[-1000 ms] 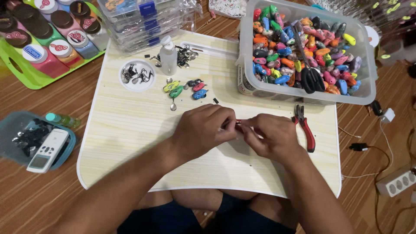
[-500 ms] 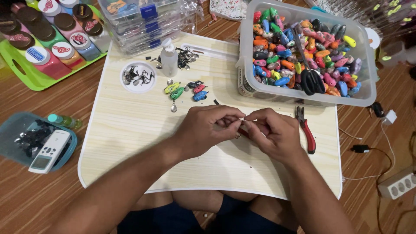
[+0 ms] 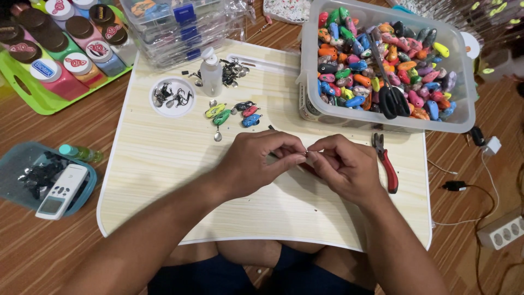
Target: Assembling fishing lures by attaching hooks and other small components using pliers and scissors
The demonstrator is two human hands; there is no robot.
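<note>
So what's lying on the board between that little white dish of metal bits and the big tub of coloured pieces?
In the head view, between the white dish and the tub: a small clear bottle, loose metal hooks and a few coloured lures.

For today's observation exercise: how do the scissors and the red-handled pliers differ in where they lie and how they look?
The scissors have black handles; the red-handled pliers have red ones. The scissors rest on coloured pieces inside the clear plastic bin; the pliers lie flat on the pale wooden lap desk, beside the right hand. Both are untouched, handles toward the person.
</note>
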